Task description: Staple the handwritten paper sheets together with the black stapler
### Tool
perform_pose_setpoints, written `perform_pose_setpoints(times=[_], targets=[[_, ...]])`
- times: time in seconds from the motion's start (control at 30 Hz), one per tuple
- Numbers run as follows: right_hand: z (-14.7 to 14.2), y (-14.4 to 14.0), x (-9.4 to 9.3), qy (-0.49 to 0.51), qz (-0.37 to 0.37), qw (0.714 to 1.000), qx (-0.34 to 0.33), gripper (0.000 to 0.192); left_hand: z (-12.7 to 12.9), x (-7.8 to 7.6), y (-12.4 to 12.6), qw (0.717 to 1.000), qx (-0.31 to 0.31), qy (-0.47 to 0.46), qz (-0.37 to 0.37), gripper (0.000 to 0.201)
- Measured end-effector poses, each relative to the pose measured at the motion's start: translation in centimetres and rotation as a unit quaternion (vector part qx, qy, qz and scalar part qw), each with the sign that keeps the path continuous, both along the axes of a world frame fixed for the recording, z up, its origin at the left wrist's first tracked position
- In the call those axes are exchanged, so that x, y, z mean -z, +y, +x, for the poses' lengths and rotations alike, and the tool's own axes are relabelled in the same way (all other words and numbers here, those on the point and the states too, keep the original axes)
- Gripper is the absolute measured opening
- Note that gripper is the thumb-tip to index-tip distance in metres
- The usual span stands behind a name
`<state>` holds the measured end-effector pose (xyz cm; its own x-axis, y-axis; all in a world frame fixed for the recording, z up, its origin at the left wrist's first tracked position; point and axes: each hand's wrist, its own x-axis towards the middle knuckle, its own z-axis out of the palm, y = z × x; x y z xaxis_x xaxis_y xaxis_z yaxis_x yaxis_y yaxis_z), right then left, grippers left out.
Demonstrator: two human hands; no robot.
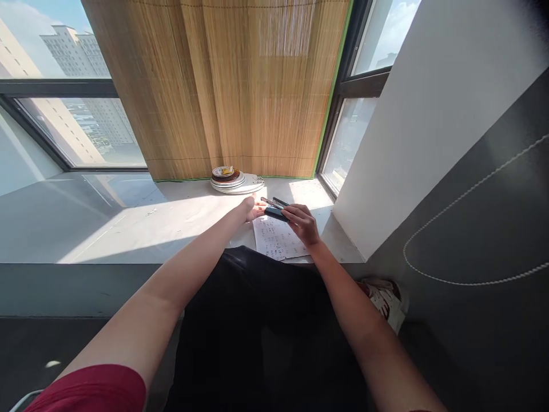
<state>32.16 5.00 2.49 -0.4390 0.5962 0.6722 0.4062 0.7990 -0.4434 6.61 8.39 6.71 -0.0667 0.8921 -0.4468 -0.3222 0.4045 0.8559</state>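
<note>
My right hand (303,223) is closed around a dark stapler (275,214), holding it above the sill. The stapler's top is swung up from its base, and a thin metallic strip shows between the two. Just left of it is my left hand (254,209), palm turned up and fingers stretched toward the stapler's front end. Whether those fingertips touch the stapler I cannot tell. Beneath both hands a white sheet of paper (277,241) with rows of handwriting lies at the sill's front edge.
A stack of plates (227,182) stands at the back of the pale window sill (128,229), against a bamboo blind (240,91). A white wall (407,114) closes off the right side, with a beaded cord (446,281) hanging there. A crumpled bag (386,300) sits below, right.
</note>
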Motion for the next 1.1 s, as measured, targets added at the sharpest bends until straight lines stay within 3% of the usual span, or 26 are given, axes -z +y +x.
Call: perform_pose_setpoints(times=[0.17,0.3,0.43,0.57,0.67,0.87,1.0,1.1], targets=[[-0.4,-0.5,-0.1,-0.047,-0.021,0.999,0.002,0.033,0.5,0.7,0.0,0.998,-0.009,0.045,0.047,0.016],[-0.4,-0.2,0.2,0.008,-0.011,1.000,0.028,0.028,0.6,0.7,-0.4,0.989,-0.031,0.108,0.091,0.011],[-0.1,0.9,1.0,0.118,-0.053,0.985,0.112,0.027,-0.1,-0.6,-1.5,0.970,-0.097,0.164,0.149,0.009],[0.3,1.5,1.4,0.109,-0.114,0.986,0.058,0.030,0.1,-2.1,-2.4,0.931,-0.121,0.234,0.251,0.013],[0.3,1.6,1.5,0.069,-0.140,0.988,0.000,0.030,0.9,-2.4,-2.7,0.906,-0.070,0.296,0.295,0.006],[0.0,1.6,1.2,0.027,-0.184,0.982,-0.015,0.034,1.9,-1.9,-2.9,0.866,0.071,0.374,0.325,0.015],[0.1,1.6,1.0,0.077,-0.149,0.986,-0.001,0.033,2.7,-1.5,-3.1,0.847,0.173,0.360,0.349,0.034],[0.0,1.5,1.1,0.099,-0.084,0.991,-0.035,0.043,3.7,-1.0,-3.0,0.850,0.241,0.303,0.356,0.047]])
